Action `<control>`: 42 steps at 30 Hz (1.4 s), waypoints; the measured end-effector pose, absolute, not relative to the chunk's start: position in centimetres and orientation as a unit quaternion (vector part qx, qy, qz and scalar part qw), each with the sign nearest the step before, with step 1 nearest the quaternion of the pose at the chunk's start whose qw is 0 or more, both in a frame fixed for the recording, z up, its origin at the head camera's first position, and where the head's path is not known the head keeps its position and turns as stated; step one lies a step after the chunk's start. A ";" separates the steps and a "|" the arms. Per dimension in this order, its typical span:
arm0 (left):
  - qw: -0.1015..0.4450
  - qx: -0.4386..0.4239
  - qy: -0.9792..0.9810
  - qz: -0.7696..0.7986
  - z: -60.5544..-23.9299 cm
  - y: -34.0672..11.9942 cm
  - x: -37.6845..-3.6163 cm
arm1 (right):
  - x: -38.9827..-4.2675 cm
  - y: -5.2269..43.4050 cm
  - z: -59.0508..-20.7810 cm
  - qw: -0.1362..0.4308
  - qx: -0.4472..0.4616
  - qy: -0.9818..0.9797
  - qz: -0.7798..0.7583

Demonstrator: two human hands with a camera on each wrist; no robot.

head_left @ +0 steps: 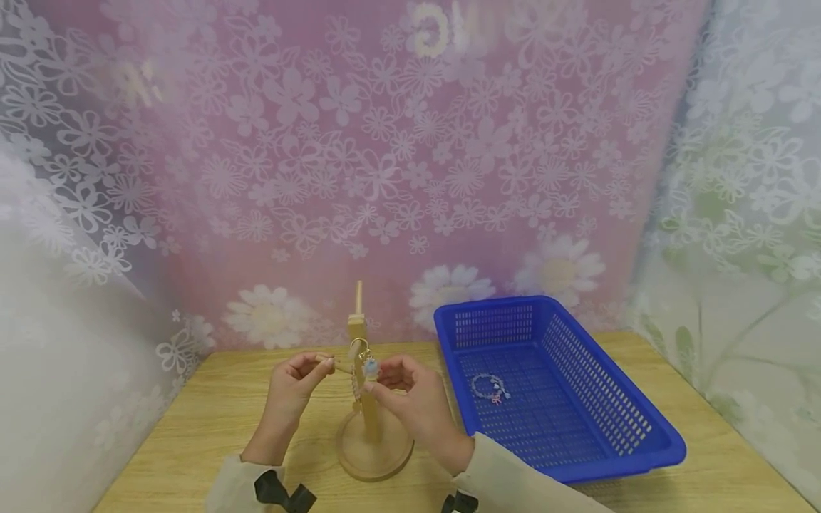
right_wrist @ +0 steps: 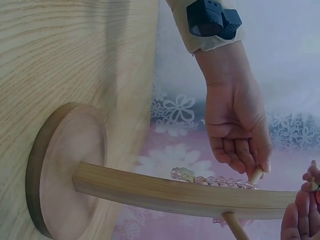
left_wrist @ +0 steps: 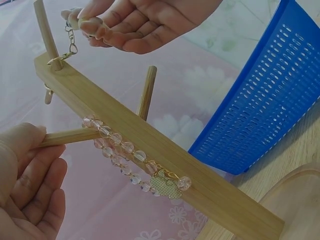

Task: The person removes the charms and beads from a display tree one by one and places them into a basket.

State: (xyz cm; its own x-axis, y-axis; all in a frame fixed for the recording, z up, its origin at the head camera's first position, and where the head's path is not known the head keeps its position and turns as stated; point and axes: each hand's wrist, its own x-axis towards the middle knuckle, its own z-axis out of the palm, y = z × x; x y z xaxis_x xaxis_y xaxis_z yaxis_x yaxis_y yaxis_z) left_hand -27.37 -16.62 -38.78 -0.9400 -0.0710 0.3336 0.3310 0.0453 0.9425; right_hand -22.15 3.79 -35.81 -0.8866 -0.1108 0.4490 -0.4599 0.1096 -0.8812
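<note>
Right at the middle of the pale wooden table (head_left: 212, 420) stands a light wooden jewellery stand with a round base, a square upright post and thin dowel pegs (head_left: 370, 427), and both hands work at its upper part. The left hand (head_left: 296, 388) pinches the tip of a side peg (left_wrist: 67, 136) between thumb and fingertips, its fingers curled round the dowel's end, as the left wrist view shows plainly. From that peg, close against the post, hangs a bracelet of clear and pale pink glass beads with a small pale charm (left_wrist: 131, 162), draped along the wood. The right hand (head_left: 410, 402) is raised just beside the top of the post, its fingers curled and pinching a second bracelet, one with a light blue bead and a thin metal chain (head_left: 369, 365); in the left wrist view the chain's clasp hooks around another peg near the post's top. To the right of the stand, near but apart from it, sits a blue perforated plastic basket (head_left: 641, 434), and on its floor lies one more small beaded bracelet with blue and pink pieces (head_left: 490, 388). Behind the table hangs a pink sheet printed with white flowers (head_left: 385, 164).
</note>
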 end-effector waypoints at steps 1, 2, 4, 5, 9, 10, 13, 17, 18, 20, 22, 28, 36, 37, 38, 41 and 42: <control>0.148 -0.093 -0.708 -0.684 -38.8 -16.6 -27.4 | -22.1 3.8 -35.8 0.136 0.198 -0.730 0.640; 0.148 -0.095 -0.707 -0.685 -38.8 -16.6 -27.4 | -22.1 3.8 -35.7 0.136 0.201 -0.729 0.640; 0.147 -0.100 -0.705 -0.687 -38.7 -16.6 -27.3 | -22.1 3.8 -35.6 0.136 0.203 -0.729 0.639; 0.146 -0.101 -0.704 -0.687 -38.7 -16.6 -27.3 | -22.0 3.8 -35.5 0.136 0.204 -0.729 0.639; 0.143 -0.104 -0.703 -0.689 -38.7 -16.5 -27.3 | -21.9 3.9 -35.1 0.128 0.206 -0.726 0.643; 0.143 -0.102 -0.704 -0.688 -38.7 -16.5 -27.3 | -21.9 3.9 -35.0 0.126 0.207 -0.727 0.643; 0.144 -0.098 -0.704 -0.688 -38.7 -16.5 -27.3 | -21.7 4.0 -34.8 0.122 0.213 -0.725 0.644; 0.145 -0.097 -0.703 -0.689 -38.7 -16.5 -27.3 | -21.6 4.1 -34.5 0.122 0.220 -0.729 0.637; 0.145 -0.097 -0.703 -0.689 -38.7 -16.5 -27.3 | -21.6 4.1 -34.4 0.121 0.222 -0.728 0.637; 0.144 -0.096 -0.703 -0.689 -38.7 -16.6 -27.3 | -21.5 4.2 -34.2 0.117 0.219 -0.730 0.636; 0.142 -0.094 -0.704 -0.690 -38.7 -16.6 -27.3 | -21.5 4.2 -34.1 0.113 0.216 -0.730 0.639; 0.139 -0.089 -0.703 -0.692 -38.6 -16.5 -27.2 | -21.5 4.2 -34.0 0.111 0.219 -0.715 0.655; 0.136 -0.086 -0.705 -0.691 -38.5 -16.5 -27.1 | -21.6 4.2 -33.9 0.115 0.227 -0.711 0.655; 0.137 -0.085 -0.706 -0.690 -38.5 -16.5 -27.1 | -21.7 4.2 -33.8 0.117 0.229 -0.711 0.655; 0.137 -0.085 -0.706 -0.690 -38.5 -16.5 -27.1 | -21.7 4.3 -33.8 0.119 0.230 -0.711 0.654; 0.139 -0.086 -0.706 -0.689 -38.6 -16.5 -27.2 | -21.9 4.4 -33.8 0.125 0.238 -0.706 0.656; 0.140 -0.088 -0.706 -0.689 -38.6 -16.5 -27.2 | -21.9 4.5 -33.7 0.127 0.240 -0.703 0.658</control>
State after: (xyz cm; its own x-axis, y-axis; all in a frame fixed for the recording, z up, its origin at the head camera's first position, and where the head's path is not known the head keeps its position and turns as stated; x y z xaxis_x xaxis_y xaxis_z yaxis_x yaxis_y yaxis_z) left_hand -27.21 -16.51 -38.60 -0.9455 -0.0684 0.3185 0.3167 0.0362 0.9478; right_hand -21.91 4.45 -33.73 -0.8523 -0.1712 0.4942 -0.5045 0.0197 -0.8632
